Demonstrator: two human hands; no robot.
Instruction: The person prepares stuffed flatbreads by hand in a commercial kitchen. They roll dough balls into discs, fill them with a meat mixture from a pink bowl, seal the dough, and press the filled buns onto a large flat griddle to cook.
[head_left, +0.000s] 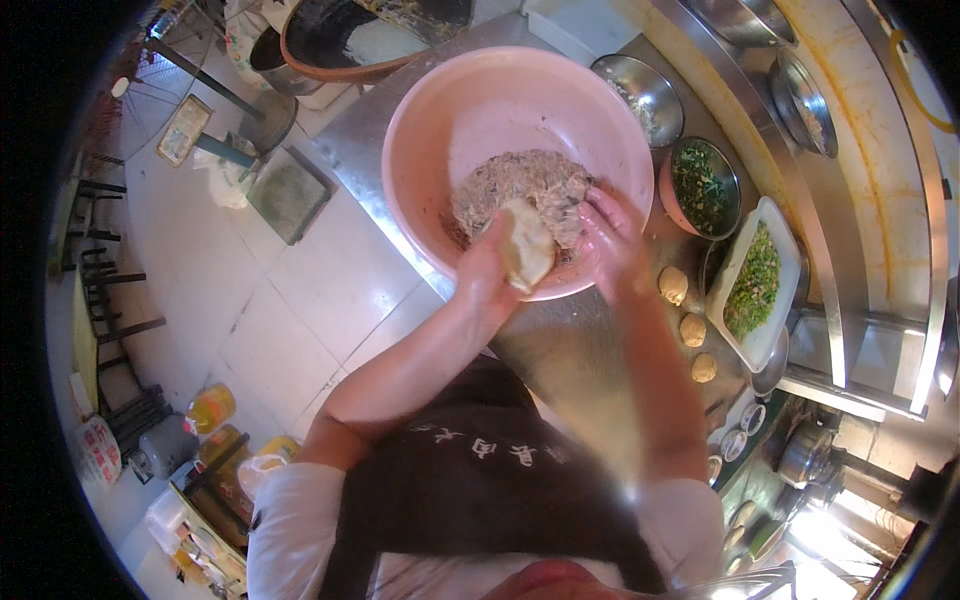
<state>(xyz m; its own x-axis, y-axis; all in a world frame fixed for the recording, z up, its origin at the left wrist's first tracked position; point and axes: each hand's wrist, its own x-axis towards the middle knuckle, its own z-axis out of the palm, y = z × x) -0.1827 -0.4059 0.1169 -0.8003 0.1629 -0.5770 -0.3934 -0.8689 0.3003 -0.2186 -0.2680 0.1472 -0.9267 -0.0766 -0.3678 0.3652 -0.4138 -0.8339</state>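
In front of me stands a large pink bowl (517, 90), with a mound of minced meat mixture (506, 176) in its lower half. My left hand (486, 266) holds a pale, flat piece of dough or bread (529, 244) over the bowl's near side, just in front of the meat. On the right side of the bowl is my right hand (611, 236), wet and shiny. Its curled fingers grip the right edge of the meat, and its palm is partly hidden.
Right of the bowl are a steel bowl (664, 97), a bowl of chopped greens (701, 187) and a white tray of chopped green vegetables (754, 289). Several round dough pieces (692, 330) lie on the steel table (570, 360). A platform scale (287, 195) stands on the tiled floor at left.
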